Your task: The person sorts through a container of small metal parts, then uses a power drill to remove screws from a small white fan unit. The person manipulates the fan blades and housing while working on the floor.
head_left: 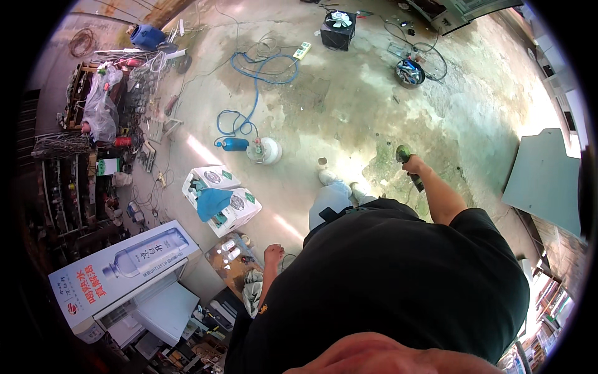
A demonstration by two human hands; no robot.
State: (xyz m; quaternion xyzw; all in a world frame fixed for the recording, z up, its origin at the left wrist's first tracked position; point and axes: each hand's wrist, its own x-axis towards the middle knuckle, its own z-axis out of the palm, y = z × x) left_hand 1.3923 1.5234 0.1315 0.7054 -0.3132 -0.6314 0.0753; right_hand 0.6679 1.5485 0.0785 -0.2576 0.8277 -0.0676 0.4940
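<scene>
My right hand [412, 164], stretched out ahead on the right, is wrapped round a green and black hand-held tool [403, 153]. The tool has a rounded green end above my fist and a dark end below it; its exact kind is too small to tell. At my left side, my left hand [274, 252] is loosely closed, with nothing visible in it. It hangs beside a small wooden table [218, 260] that holds white bottles [232, 251]. A thin dark cable loop [286, 260] shows next to that hand.
Open cartons [240, 212] with a blue cloth [213, 203] stand left of my feet. Beyond them are a white gas cylinder [266, 151], a blue cylinder [235, 144] and a blue hose [255, 100]. Ahead lie a black fan box [338, 37] and a tool bucket [409, 72]. Cluttered racks line the left.
</scene>
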